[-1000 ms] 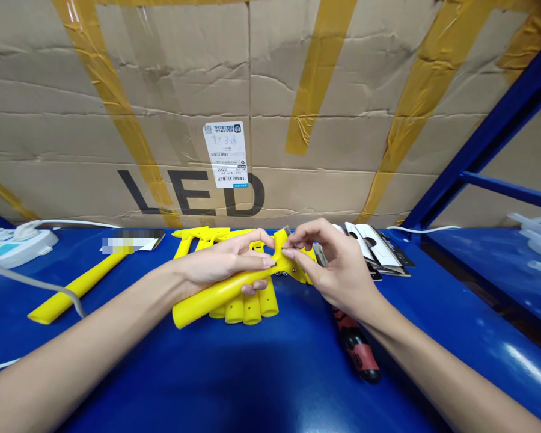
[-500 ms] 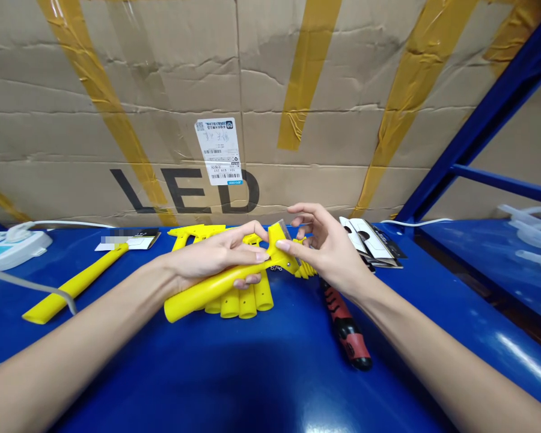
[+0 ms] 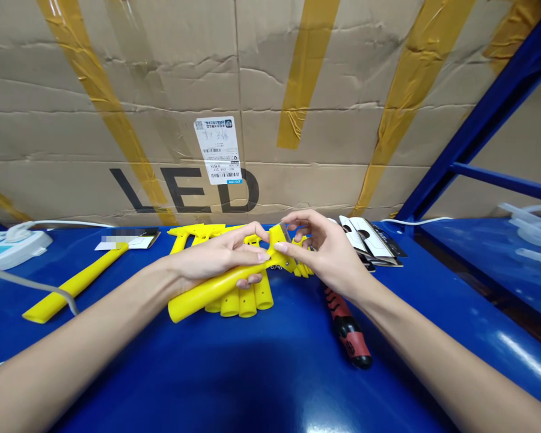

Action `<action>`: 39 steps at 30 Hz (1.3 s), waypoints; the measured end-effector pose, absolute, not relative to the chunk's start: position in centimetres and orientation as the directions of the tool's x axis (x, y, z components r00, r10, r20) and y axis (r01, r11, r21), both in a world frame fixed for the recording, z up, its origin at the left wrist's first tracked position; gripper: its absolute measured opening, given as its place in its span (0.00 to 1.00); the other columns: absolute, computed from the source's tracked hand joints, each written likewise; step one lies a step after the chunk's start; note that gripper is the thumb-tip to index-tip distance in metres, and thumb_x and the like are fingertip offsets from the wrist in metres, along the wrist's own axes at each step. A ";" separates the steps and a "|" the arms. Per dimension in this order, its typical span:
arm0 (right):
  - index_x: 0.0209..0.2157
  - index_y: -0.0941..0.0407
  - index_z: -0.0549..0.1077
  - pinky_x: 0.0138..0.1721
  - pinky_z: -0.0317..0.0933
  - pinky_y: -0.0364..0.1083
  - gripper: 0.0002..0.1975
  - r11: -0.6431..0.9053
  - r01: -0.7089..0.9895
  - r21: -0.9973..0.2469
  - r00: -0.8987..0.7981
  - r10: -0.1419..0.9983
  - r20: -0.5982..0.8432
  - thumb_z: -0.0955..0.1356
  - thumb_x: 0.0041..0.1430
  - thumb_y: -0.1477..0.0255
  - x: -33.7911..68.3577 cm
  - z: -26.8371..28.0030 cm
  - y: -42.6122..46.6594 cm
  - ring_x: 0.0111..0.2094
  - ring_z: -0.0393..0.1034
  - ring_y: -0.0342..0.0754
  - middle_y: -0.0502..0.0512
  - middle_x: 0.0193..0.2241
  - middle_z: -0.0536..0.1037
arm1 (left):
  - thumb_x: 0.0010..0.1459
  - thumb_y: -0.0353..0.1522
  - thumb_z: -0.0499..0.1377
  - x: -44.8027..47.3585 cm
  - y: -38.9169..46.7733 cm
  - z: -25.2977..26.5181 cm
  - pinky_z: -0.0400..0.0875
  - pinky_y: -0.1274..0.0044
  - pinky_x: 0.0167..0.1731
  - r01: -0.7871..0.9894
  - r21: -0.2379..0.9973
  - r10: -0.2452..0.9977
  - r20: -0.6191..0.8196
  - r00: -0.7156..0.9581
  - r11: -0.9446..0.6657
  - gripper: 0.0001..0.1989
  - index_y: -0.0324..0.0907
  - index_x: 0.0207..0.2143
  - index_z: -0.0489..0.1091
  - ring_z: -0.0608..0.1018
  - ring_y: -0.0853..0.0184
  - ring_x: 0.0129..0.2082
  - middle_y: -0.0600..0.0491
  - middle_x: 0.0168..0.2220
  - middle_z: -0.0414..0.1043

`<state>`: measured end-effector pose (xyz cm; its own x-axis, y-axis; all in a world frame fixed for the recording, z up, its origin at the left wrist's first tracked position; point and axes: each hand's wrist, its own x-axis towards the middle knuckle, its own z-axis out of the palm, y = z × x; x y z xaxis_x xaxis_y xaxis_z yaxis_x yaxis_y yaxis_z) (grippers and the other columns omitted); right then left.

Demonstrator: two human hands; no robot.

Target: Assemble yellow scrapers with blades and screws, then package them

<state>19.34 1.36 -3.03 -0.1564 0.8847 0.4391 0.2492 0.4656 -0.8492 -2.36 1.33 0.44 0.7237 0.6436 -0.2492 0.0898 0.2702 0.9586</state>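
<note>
My left hand (image 3: 228, 255) is closed around the neck of a yellow scraper (image 3: 207, 293), whose handle slants down to the left. A thin metallic blade shows along the scraper's head. With thumb and bent fingers, my right hand (image 3: 327, 246) grips the head at its blade edge. Behind my hands lie several yellow scraper handles (image 3: 264, 291) side by side, and small yellow pieces (image 3: 302, 267) sit partly hidden by my right fingers. Under my right wrist rests a red and black tool handle (image 3: 349, 331), probably a screwdriver; its far end is hidden.
Another yellow scraper (image 3: 79, 282) lies at left on a printed card (image 3: 144, 239), near a white power strip (image 3: 18, 249) and grey cable. Folded cards (image 3: 374, 240) lie at right. A large taped carton (image 3: 270, 78) backs the blue surface (image 3: 234, 385); a blue metal frame (image 3: 478, 120) rises at right.
My right hand has moved slightly left and its fingers have closed in on the scraper's head. The scraper has shifted slightly right in my left hand.
</note>
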 end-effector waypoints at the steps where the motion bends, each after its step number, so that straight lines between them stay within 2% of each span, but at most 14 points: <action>1: 0.44 0.53 0.76 0.39 0.63 0.48 0.19 0.462 0.247 -0.852 -0.153 0.887 0.436 0.78 0.51 0.64 19.4 -3.0 1.4 0.40 0.69 0.50 0.54 0.42 0.77 | 0.66 0.31 0.57 -2.4 1.3 0.5 0.63 0.80 0.26 0.092 0.958 0.638 -0.250 0.728 0.271 0.09 0.48 0.43 0.57 0.70 0.73 0.22 0.58 0.24 0.68; 6: 0.44 0.53 0.76 0.39 0.63 0.48 0.19 0.466 0.256 -0.847 -0.182 0.884 0.431 0.78 0.51 0.64 19.7 -2.8 1.5 0.40 0.69 0.49 0.54 0.44 0.78 | 0.66 0.31 0.57 -2.3 1.2 0.6 0.63 0.79 0.26 0.097 0.959 0.628 -0.249 0.737 0.268 0.09 0.48 0.43 0.57 0.69 0.73 0.21 0.59 0.24 0.67; 12: 0.40 0.55 0.76 0.37 0.64 0.48 0.20 0.398 0.266 -0.878 -0.096 0.917 0.387 0.78 0.49 0.60 19.3 -3.1 1.3 0.35 0.68 0.47 0.54 0.39 0.78 | 0.66 0.31 0.57 -2.4 1.1 0.9 0.61 0.80 0.23 0.092 0.963 0.649 -0.241 0.722 0.255 0.09 0.47 0.44 0.57 0.68 0.73 0.21 0.59 0.24 0.67; 16: 0.41 0.55 0.76 0.37 0.64 0.47 0.21 0.370 0.261 -0.892 -0.125 0.929 0.349 0.77 0.50 0.58 19.1 -2.9 1.0 0.37 0.70 0.48 0.54 0.39 0.77 | 0.66 0.31 0.57 -2.4 1.0 0.8 0.59 0.81 0.23 0.070 0.956 0.650 -0.245 0.719 0.283 0.09 0.47 0.44 0.57 0.68 0.74 0.20 0.58 0.23 0.67; 20: 0.46 0.52 0.76 0.37 0.64 0.46 0.23 0.268 0.086 -0.960 -0.058 0.963 0.264 0.74 0.54 0.52 19.8 -2.2 1.3 0.39 0.71 0.48 0.55 0.42 0.78 | 0.66 0.31 0.58 -2.1 1.2 0.2 0.60 0.81 0.24 0.001 0.947 0.673 -0.230 0.703 0.322 0.10 0.47 0.44 0.57 0.68 0.74 0.21 0.58 0.24 0.67; 22: 0.45 0.52 0.76 0.35 0.64 0.46 0.22 0.256 0.060 -0.965 0.006 0.966 0.257 0.71 0.57 0.51 20.8 -1.9 1.8 0.37 0.72 0.47 0.55 0.42 0.78 | 0.65 0.31 0.59 -2.1 1.4 -0.3 0.60 0.82 0.24 -0.034 0.943 0.704 -0.223 0.674 0.332 0.12 0.48 0.44 0.57 0.68 0.75 0.21 0.58 0.25 0.67; 23: 0.43 0.53 0.76 0.35 0.64 0.46 0.20 0.276 0.117 -0.954 0.038 0.959 0.282 0.71 0.58 0.52 21.5 -1.7 2.0 0.37 0.73 0.48 0.55 0.41 0.79 | 0.64 0.32 0.60 -2.1 1.6 -0.5 0.60 0.83 0.24 -0.052 0.942 0.726 -0.220 0.651 0.332 0.12 0.48 0.43 0.57 0.67 0.75 0.21 0.58 0.25 0.68; 25: 0.36 0.55 0.76 0.36 0.64 0.47 0.12 0.349 0.394 -0.850 0.058 0.914 0.402 0.73 0.56 0.61 22.9 -1.5 2.5 0.36 0.73 0.49 0.54 0.34 0.80 | 0.63 0.33 0.62 -2.2 1.9 -0.8 0.60 0.83 0.25 -0.078 0.943 0.769 -0.214 0.602 0.323 0.14 0.48 0.43 0.58 0.67 0.75 0.21 0.57 0.26 0.69; 26: 0.34 0.55 0.76 0.35 0.63 0.47 0.08 0.326 0.540 -0.776 0.045 0.910 0.413 0.72 0.56 0.65 23.5 -1.5 2.7 0.34 0.73 0.49 0.53 0.32 0.80 | 0.62 0.33 0.63 -2.2 2.1 -0.8 0.60 0.83 0.25 -0.085 0.945 0.788 -0.212 0.579 0.316 0.14 0.48 0.43 0.58 0.67 0.75 0.21 0.57 0.26 0.69; 28: 0.32 0.55 0.76 0.32 0.62 0.47 0.03 0.246 0.725 -0.643 0.011 0.930 0.368 0.71 0.55 0.71 24.4 -1.6 2.9 0.30 0.72 0.48 0.52 0.28 0.80 | 0.62 0.34 0.64 -2.3 2.3 -0.8 0.62 0.82 0.27 -0.088 0.944 0.808 -0.222 0.546 0.319 0.15 0.49 0.43 0.59 0.67 0.75 0.21 0.57 0.26 0.69; 30: 0.32 0.54 0.76 0.30 0.62 0.46 0.02 0.201 0.790 -0.579 -0.026 0.955 0.297 0.70 0.55 0.73 24.8 -1.8 2.9 0.27 0.73 0.47 0.51 0.27 0.81 | 0.61 0.33 0.65 -2.3 2.4 -0.7 0.62 0.82 0.27 -0.084 0.939 0.811 -0.240 0.533 0.333 0.15 0.49 0.44 0.59 0.69 0.75 0.22 0.57 0.26 0.70; 32: 0.33 0.54 0.76 0.30 0.62 0.45 0.03 0.211 0.796 -0.567 -0.068 0.962 0.263 0.69 0.56 0.74 24.8 -2.0 2.8 0.27 0.74 0.47 0.50 0.27 0.82 | 0.60 0.33 0.65 -2.4 2.5 -0.6 0.62 0.82 0.27 -0.076 0.935 0.807 -0.254 0.533 0.345 0.16 0.49 0.44 0.60 0.69 0.75 0.22 0.57 0.26 0.70; 39: 0.35 0.54 0.75 0.32 0.62 0.44 0.05 0.263 0.832 -0.488 -0.109 0.941 0.321 0.68 0.56 0.76 24.5 -2.1 2.7 0.26 0.74 0.46 0.49 0.27 0.82 | 0.61 0.35 0.65 -2.4 2.6 -0.7 0.61 0.81 0.27 -0.060 0.944 0.798 -0.240 0.553 0.325 0.15 0.49 0.44 0.60 0.68 0.74 0.22 0.57 0.25 0.69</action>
<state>24.48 2.72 -2.08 -0.1089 0.9410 0.3205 0.8324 0.2626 -0.4880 -2.43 2.55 -0.70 0.5535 0.7977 -0.2395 -0.0602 0.3252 0.9437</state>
